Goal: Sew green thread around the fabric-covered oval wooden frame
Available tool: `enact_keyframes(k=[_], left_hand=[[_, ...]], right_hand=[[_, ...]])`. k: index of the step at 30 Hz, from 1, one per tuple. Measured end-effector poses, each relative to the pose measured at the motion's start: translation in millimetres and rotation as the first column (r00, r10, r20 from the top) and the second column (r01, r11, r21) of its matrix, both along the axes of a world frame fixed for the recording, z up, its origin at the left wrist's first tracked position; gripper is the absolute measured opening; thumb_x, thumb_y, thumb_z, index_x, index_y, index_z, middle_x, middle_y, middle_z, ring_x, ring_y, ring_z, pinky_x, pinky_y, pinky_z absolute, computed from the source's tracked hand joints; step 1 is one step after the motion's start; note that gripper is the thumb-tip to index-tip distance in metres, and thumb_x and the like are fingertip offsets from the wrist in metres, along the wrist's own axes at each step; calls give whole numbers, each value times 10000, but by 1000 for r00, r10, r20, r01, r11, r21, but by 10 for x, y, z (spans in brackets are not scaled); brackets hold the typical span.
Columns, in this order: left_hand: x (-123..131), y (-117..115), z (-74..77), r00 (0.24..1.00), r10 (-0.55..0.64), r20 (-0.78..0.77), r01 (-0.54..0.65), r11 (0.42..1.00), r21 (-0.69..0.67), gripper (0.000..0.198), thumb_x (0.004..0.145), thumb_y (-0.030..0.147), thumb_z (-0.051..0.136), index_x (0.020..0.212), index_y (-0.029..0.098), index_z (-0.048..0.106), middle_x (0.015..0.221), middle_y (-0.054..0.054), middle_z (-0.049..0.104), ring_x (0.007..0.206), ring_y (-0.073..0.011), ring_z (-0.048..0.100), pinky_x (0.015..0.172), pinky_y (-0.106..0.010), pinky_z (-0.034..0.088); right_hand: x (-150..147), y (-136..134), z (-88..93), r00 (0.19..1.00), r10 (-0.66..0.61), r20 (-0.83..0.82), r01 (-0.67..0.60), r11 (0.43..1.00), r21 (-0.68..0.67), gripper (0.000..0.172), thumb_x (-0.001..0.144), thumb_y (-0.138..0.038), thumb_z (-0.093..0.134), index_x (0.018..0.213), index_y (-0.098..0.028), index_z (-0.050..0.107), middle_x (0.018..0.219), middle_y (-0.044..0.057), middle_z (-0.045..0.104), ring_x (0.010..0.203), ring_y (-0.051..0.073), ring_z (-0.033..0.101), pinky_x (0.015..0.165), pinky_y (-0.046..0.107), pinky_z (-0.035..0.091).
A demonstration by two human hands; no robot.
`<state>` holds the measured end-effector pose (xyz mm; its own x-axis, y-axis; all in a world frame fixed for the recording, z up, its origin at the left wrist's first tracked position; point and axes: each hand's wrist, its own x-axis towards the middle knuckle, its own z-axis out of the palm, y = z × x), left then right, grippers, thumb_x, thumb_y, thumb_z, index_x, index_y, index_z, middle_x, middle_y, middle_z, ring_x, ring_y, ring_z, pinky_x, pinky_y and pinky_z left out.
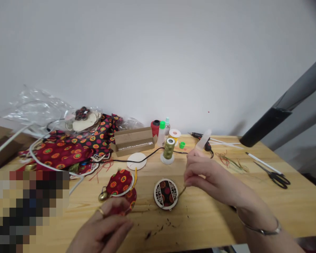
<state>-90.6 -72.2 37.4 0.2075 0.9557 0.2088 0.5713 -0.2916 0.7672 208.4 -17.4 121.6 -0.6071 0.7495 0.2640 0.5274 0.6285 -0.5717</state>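
My right hand (204, 174) is closed around a small translucent white glue bottle (204, 140), which sticks up tilted from the top of the fist. Below its fingers, an olive cord (183, 191) runs to the edge of a round ornament (166, 194) with a white lattice frame over dark patterned fabric. Whether the fingers grip the cord is unclear. My left hand (105, 225), wearing a ring, is in front of a red floral fabric ornament (120, 182) with a brass bell (103, 196). Its thumb and forefinger are apart, with nothing visible between them.
An olive thread spool (169, 149), a green-capped bottle (161, 135), a loose green cap (182, 144) and an open cardboard box (133, 141) stand behind. Patterned fabric (60, 151) is heaped left. A glue gun (200, 136) and scissors (274, 176) lie right. A black cable crosses the table.
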Motion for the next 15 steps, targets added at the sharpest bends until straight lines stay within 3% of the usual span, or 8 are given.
enact_keyframes(k=[2, 3, 7, 9, 12, 15], left_hand=[[97, 59, 84, 994, 100, -33, -88, 962, 260, 127, 736, 304, 687, 843, 265, 743, 1014, -63, 660, 926, -221, 613, 820, -243, 476], [172, 89, 128, 988, 153, -35, -134, 939, 315, 159, 755, 261, 674, 905, 257, 724, 1030, -67, 645, 920, -215, 612, 836, -255, 468], [515, 191, 316, 1000, 15, 13, -19, 891, 454, 277, 828, 93, 541, 1033, 242, 653, 1203, -78, 579, 1092, -230, 550, 937, -319, 422], [615, 235, 423, 999, 24, 47, -44, 867, 497, 329, 834, 60, 513, 1084, 239, 630, 1289, -70, 530, 1157, -240, 509, 993, -356, 379], [633, 307, 579, 984, 109, 138, -164, 856, 490, 264, 843, 87, 532, 1027, 238, 645, 1234, -41, 558, 1112, -205, 534, 977, -322, 384], [602, 379, 665, 978, 105, 183, -175, 887, 426, 200, 869, 134, 520, 971, 220, 669, 1171, -41, 588, 1111, -199, 539, 997, -323, 364]], right_hand=[[-46, -14, -91, 1000, 5, -16, -6, 1000, -23, 161, 901, -195, 540, 754, -191, 608, 759, 4, 533, 831, 158, 457, 826, 339, 394], [-70, -21, -121, 1000, 5, -21, -6, 999, -31, 168, 904, -211, 537, 754, -190, 611, 756, 7, 529, 843, 162, 456, 812, 332, 403], [-163, -48, -174, 1000, 8, -19, -8, 1000, -18, 175, 909, -227, 530, 758, -187, 611, 763, 14, 544, 885, 171, 443, 818, 327, 408], [-186, -58, -185, 1000, 5, -28, -5, 1000, 0, 163, 908, -206, 528, 766, -191, 606, 764, 12, 551, 894, 171, 442, 835, 330, 399], [-182, -64, -196, 999, -16, -42, 16, 1000, 18, 156, 906, -210, 535, 766, -194, 602, 750, 6, 540, 875, 170, 449, 857, 341, 387], [-177, -63, -200, 998, -25, -58, 27, 999, 31, 162, 906, -216, 538, 758, -189, 598, 742, 6, 535, 861, 168, 451, 864, 346, 380]])
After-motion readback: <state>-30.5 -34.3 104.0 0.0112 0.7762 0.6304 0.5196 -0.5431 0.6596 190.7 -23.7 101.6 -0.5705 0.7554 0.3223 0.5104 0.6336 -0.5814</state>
